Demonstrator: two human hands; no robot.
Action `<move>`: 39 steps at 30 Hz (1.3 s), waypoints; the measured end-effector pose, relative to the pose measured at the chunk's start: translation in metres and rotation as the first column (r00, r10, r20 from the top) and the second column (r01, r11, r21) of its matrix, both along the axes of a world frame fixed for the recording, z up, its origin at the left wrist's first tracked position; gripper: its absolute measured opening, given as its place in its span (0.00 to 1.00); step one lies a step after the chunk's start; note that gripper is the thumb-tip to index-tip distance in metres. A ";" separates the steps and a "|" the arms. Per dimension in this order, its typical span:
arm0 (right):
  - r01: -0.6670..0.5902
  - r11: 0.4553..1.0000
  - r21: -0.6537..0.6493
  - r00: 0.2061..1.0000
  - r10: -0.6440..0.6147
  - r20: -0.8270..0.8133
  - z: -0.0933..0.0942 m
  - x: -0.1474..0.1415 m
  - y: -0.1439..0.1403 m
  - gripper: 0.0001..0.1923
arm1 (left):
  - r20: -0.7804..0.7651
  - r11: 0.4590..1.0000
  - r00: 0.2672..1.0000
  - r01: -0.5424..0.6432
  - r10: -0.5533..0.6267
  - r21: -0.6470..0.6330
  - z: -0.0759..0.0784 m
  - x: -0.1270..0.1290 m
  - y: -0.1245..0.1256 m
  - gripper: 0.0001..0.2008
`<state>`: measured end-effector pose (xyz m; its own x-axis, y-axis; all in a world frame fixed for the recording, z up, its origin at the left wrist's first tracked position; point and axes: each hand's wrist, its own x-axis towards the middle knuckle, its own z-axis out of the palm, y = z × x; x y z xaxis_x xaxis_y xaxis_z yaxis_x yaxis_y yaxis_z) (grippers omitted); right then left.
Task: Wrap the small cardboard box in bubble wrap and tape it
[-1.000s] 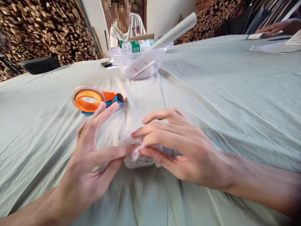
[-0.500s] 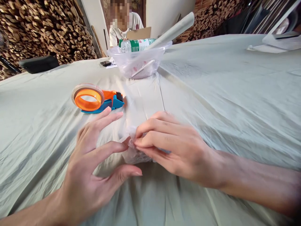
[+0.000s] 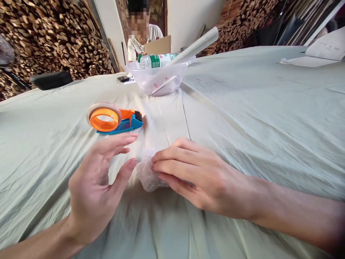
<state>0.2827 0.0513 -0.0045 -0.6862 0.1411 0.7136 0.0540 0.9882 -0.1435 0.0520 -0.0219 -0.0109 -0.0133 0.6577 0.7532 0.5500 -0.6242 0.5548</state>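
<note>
Crumpled clear plastic bag (image 3: 147, 173) lies on cloth-covered bench (image 3: 256, 108), pressed down and gripped by right hand (image 3: 196, 176). Left hand (image 3: 94, 187) is held released, fingers spread, just beside bag, not touching. Orange/blue tape dispenser (image 3: 114, 120) sits near, beyond left hand. Farther back: clear bowl (image 3: 159, 77) w/ green-label bottle (image 3: 157, 60) and paper roll (image 3: 196, 45); label text unreadable.

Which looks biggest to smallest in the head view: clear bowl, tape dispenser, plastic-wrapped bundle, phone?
1. clear bowl, though farther away
2. tape dispenser, close behind
3. plastic-wrapped bundle, partly hidden under the right hand
4. phone, far off
</note>
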 end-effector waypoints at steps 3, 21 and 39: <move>0.007 1.000 -0.007 1.000 -0.007 -0.006 0.000 0.000 -0.001 0.10 | 0.125 1.000 0.992 -0.008 0.005 0.024 0.002 0.001 0.008 0.21; -0.045 0.899 -0.436 0.998 0.020 -0.061 -0.002 -0.001 0.004 0.05 | 0.565 0.664 0.732 0.641 -0.381 -0.384 0.044 -0.005 0.006 0.23; -0.029 0.872 -0.488 0.996 -0.016 -0.088 -0.007 -0.004 0.001 0.07 | -0.263 0.981 0.951 0.183 -0.161 0.062 0.019 0.012 0.000 0.27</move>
<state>0.2792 0.0522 -0.0113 -0.6274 0.4825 0.6113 0.0126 0.7911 -0.6115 0.0635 -0.0215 0.0077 0.2948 0.5669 0.7693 0.5465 -0.7604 0.3509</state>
